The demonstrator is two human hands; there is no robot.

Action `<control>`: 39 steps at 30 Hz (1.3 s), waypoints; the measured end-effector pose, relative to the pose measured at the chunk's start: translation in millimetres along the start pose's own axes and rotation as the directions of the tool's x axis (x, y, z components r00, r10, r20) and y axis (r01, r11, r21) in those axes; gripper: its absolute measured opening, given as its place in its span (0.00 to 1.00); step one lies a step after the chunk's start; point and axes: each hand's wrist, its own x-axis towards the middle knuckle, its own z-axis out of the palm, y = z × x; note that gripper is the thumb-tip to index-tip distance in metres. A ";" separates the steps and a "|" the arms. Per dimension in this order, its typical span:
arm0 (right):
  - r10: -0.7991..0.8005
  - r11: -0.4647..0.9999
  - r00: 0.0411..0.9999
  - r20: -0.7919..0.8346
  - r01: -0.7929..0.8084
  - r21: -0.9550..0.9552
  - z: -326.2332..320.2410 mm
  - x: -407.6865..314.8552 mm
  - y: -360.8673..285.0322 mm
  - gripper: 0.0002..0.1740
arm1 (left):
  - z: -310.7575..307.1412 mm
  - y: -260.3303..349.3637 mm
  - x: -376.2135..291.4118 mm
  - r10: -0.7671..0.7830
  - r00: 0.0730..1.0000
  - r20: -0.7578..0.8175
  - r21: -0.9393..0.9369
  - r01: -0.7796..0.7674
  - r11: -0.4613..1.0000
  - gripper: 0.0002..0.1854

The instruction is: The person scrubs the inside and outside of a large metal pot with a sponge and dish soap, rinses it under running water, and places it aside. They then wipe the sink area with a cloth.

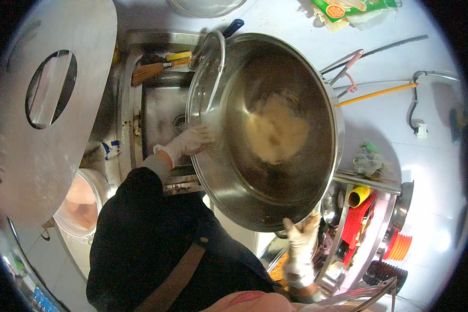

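A large round stainless steel pot (238, 163) is tilted over the right side of a metal sink (163, 105), its mouth towards me. Pale residue or cloudy liquid (277, 132) shows at its bottom; which of the two I cannot tell. A curved metal tap (221, 48) reaches over the rim. My left hand (189, 144), in a whitish glove, lies at the pot's left rim; its fingertips are blurred. Below the lower right rim, near a dark handle, is my gloved right hand (303, 241), its thumb apart from the fingers. Whether it bears the pot's weight is unclear.
A hand brush (150, 73) and a yellow sponge (178, 55) rest on the sink's back ledge. A big metal sheet with an oval opening (89, 70) stands at left, above a white bucket (97, 187). At right is a rack with a red plastic basket (353, 226).
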 end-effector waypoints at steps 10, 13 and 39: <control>-0.253 0.961 0.965 0.069 0.259 -0.100 11.6 38.8 -157.2 0.28 | -12.5 -22.6 42.3 0.013 0.994 0.109 0.152 -0.029 0.988 0.29; -0.445 0.893 0.877 0.178 0.451 0.012 22.0 47.7 -150.4 0.22 | -8.0 22.2 30.6 -0.098 0.971 0.217 0.323 0.023 0.946 0.30; -0.515 0.675 0.828 0.219 0.550 -0.492 82.0 74.4 -8.1 0.60 | 40.3 96.0 7.5 0.056 0.955 0.292 -0.461 0.089 0.883 0.25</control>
